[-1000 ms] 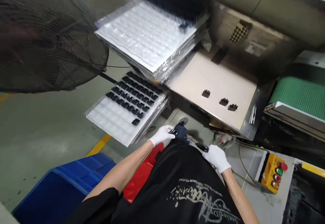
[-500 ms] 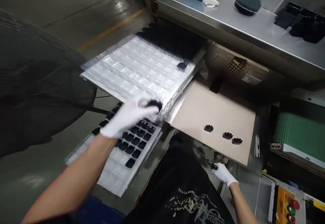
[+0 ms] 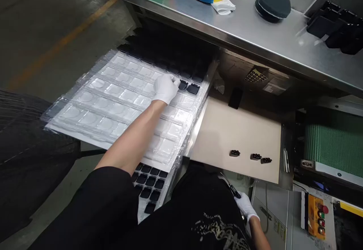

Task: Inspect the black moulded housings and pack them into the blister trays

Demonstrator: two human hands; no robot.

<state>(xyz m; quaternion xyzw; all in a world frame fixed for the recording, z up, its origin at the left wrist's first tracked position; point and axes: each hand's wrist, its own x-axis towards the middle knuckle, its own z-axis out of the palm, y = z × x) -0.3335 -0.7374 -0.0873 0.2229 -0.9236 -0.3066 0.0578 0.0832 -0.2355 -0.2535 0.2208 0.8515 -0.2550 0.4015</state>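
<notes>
My left hand [image 3: 166,88], in a white glove, is closed at a black plastic part [image 3: 183,85] in the upper tray. A second black part [image 3: 193,88] lies just right of it. The clear plastic tray [image 3: 98,100] has many bare pockets, and several rows of dark parts cover its far end. Low on the right, my right hand [image 3: 244,205], also gloved, grips a slim tool with a black handle [image 3: 235,191] and a thin metal shaft. Its exact kind is unclear.
A lower tray [image 3: 143,206] holds more black parts. Several small black pieces [image 3: 234,153] sit on a beige board [image 3: 221,129]. Beyond are a metal shelf [image 3: 241,19], a green ribbed belt [image 3: 334,144] and a yellow button box [image 3: 316,218]. A dark mesh shape [image 3: 31,159] stands left.
My left hand has carried a black part from the tray's near edge up to its far rows, beside the single part there. My right hand still holds the tool. The view has shifted.
</notes>
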